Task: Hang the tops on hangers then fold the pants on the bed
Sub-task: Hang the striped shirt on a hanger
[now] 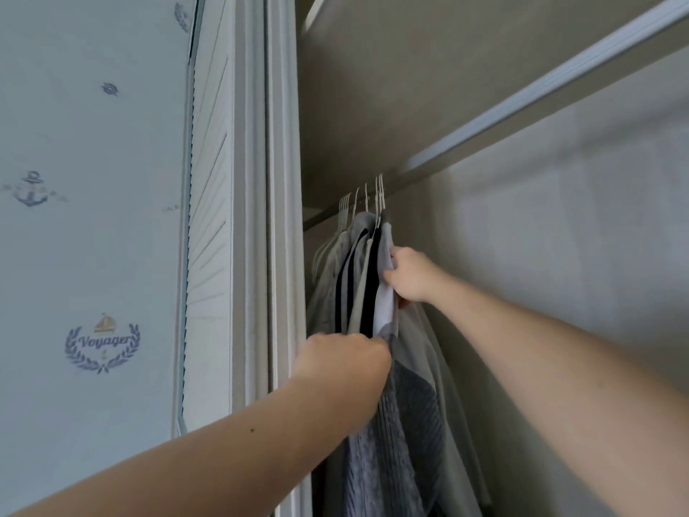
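Note:
Several tops hang close together on white hangers from a closet rail. Among them are a grey knit top, a black-and-white striped top and a pale top at the right end. My right hand grips the shoulder of the pale top, high up near its hanger. Lower down, my left hand grips the edge of the hanging tops, its fingers hidden behind the fabric. No pants or bed are in view.
A white closet door frame stands just left of the clothes, with a louvred door beside it. Nautical wallpaper covers the wall at left. A shelf runs above the rail; the closet's beige back wall is at right.

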Demonstrator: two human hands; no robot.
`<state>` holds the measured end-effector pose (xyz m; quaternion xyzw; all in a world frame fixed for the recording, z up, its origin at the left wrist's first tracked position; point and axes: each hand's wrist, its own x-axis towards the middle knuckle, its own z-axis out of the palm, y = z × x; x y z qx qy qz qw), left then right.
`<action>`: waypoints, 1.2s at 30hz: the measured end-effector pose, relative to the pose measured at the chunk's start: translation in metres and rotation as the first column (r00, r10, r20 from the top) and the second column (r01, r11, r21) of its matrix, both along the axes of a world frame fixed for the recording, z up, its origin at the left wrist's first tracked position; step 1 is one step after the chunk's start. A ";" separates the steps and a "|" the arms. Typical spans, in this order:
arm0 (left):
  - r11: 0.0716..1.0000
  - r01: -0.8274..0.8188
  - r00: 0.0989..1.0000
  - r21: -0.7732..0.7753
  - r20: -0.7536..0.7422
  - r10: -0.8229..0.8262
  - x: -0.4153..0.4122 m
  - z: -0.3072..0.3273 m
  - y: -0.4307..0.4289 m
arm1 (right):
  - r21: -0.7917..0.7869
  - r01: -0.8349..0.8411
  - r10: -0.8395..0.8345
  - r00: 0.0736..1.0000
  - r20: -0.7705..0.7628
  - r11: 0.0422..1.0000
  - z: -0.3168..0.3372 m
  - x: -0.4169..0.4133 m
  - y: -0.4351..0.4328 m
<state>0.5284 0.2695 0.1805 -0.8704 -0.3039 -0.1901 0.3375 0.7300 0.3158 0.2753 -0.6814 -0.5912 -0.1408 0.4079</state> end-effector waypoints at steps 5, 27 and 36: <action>1.000 -0.024 1.000 -0.009 0.003 0.024 0.001 -0.006 -0.001 | 0.076 -0.026 0.024 1.000 0.015 0.997 -0.014 0.002 -0.010; 0.992 -0.095 0.995 0.085 0.042 0.091 -0.340 -0.061 -0.132 | 0.216 -0.194 0.058 0.857 0.513 0.957 -0.095 -0.272 -0.174; 0.894 -0.448 0.891 -0.018 0.080 0.448 -0.599 -0.112 -0.253 | 0.065 -0.630 0.514 0.685 0.516 0.774 -0.153 -0.547 -0.224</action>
